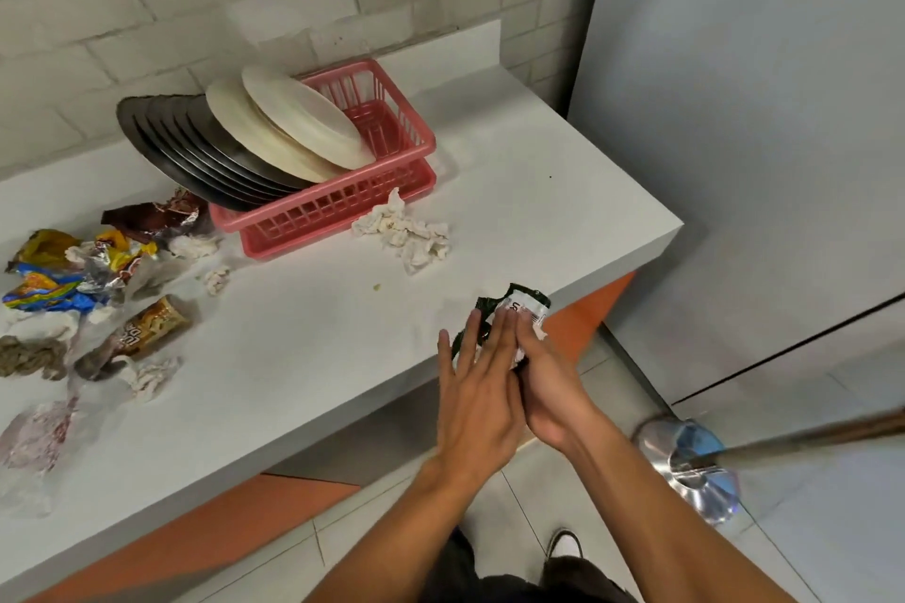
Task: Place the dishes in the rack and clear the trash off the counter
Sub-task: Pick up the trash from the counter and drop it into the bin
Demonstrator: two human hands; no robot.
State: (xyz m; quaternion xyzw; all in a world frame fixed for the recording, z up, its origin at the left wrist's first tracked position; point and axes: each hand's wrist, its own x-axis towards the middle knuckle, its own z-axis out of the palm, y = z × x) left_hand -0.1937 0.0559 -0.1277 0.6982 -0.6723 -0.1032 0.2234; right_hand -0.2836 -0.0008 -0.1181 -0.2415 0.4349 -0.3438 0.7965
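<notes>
Near the counter's front right edge, my two hands press a crumpled black and white wrapper with some tissue between them. My right hand cups the wrapper from the right. My left hand lies flat against it with straight fingers. The pink dish rack stands at the back of the counter. It holds several dark metal plates and two cream plates leaning on edge. A crumpled white tissue lies just in front of the rack.
A pile of snack wrappers and tissues covers the counter's left side. A shiny bin with a blue liner stands on the floor at the right, below a brown stick. A grey panel rises right of the counter.
</notes>
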